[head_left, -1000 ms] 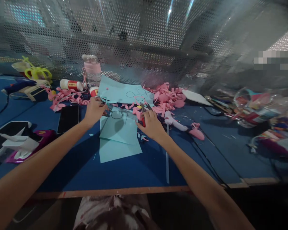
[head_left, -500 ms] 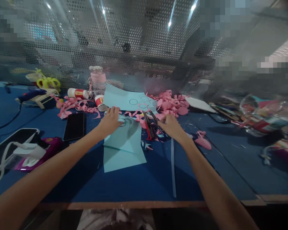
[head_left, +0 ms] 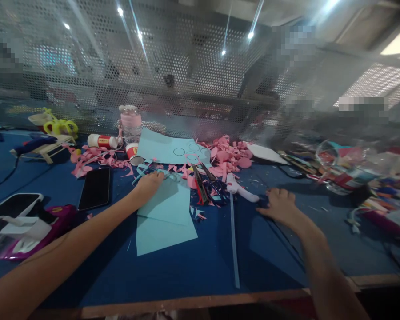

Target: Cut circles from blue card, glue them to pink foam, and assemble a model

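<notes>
Your left hand [head_left: 149, 184] presses flat, fingers spread, on the far edge of the light blue paper [head_left: 165, 209]. Your right hand [head_left: 280, 206] rests open on the tabletop [head_left: 186, 266], well apart, scissors [head_left: 203, 184] lying between them.

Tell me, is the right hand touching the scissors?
Apart. The head view shows the right hand flat on the blue table, with bare tabletop between it and the scissors.

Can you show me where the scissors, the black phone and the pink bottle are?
scissors [head_left: 203, 186]: head view, on the blades near the pivot.
black phone [head_left: 95, 188]: head view, middle of its dark screen.
pink bottle [head_left: 131, 121]: head view, on its pink band.
</notes>
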Tool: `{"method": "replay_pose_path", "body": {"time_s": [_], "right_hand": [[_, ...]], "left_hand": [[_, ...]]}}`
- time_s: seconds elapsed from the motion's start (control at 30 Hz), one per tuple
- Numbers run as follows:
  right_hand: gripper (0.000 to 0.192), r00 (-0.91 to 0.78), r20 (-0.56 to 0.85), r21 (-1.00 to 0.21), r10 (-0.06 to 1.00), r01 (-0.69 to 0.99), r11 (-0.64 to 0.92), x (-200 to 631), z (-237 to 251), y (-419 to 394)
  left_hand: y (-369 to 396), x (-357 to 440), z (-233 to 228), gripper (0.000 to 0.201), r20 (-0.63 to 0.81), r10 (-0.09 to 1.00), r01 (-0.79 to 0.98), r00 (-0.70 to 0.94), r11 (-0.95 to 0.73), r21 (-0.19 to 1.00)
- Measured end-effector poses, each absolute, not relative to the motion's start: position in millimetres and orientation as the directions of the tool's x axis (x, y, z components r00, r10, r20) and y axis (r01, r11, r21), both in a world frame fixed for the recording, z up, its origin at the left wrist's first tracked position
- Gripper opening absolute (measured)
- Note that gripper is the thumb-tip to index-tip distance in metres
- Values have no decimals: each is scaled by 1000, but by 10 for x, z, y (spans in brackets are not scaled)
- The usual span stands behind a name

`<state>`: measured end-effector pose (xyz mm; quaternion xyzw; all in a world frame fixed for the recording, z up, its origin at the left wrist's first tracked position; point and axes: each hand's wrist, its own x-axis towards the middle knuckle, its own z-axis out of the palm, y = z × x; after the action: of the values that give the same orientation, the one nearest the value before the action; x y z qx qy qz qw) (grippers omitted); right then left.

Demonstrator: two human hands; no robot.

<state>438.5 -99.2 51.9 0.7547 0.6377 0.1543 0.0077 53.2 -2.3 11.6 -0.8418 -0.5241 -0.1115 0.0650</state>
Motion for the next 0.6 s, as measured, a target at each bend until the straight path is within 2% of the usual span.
{"method": "replay_pose_path", "body": {"time_s": [0.07, 0.13, 0.2, 0.27, 0.33, 0.4, 0.47, 0.53, 0.6], "right_hand": [[52, 120, 254, 230, 960, 956, -181, 4301, 455, -996], [48, 48, 278, 285, 959, 950, -130, 4141, 421, -941], [40, -40, 245, 318, 969, 947, -41, 4009, 408, -840], [33, -100, 207, 331, 973, 943, 27, 3962, 405, -718], [29, -132, 200, 308, 971, 949, 66, 3997, 409, -609], [26, -135, 217, 206, 967, 974, 90, 4074, 430, -539], [23, -94, 270, -4, 958, 995, 99, 4145, 482, -516], [19, 0, 325, -276, 946, 956, 95, 4170, 560, -533], [15, 77, 327, -468, 942, 879, 90, 4126, 648, -573]], "left_hand": [[-87, 552, 161, 28, 290, 847, 885, 446, -466, -2], [-183, 592, 200, 30, 334, 802, 848, 495, -530, 14], [-293, 632, 230, 29, 364, 759, 792, 540, -604, 84], [-392, 655, 257, 26, 367, 775, 757, 515, -612, 230], [-458, 652, 287, 25, 345, 845, 698, 409, -533, 479], [-482, 627, 311, 26, 284, 919, 537, 274, -391, 747], [-469, 593, 308, 28, 204, 961, 321, 186, -256, 912], [-432, 560, 269, 29, 163, 975, 138, 150, -183, 973], [-395, 535, 205, 29, 132, 979, 25, 154, -138, 990]]}}
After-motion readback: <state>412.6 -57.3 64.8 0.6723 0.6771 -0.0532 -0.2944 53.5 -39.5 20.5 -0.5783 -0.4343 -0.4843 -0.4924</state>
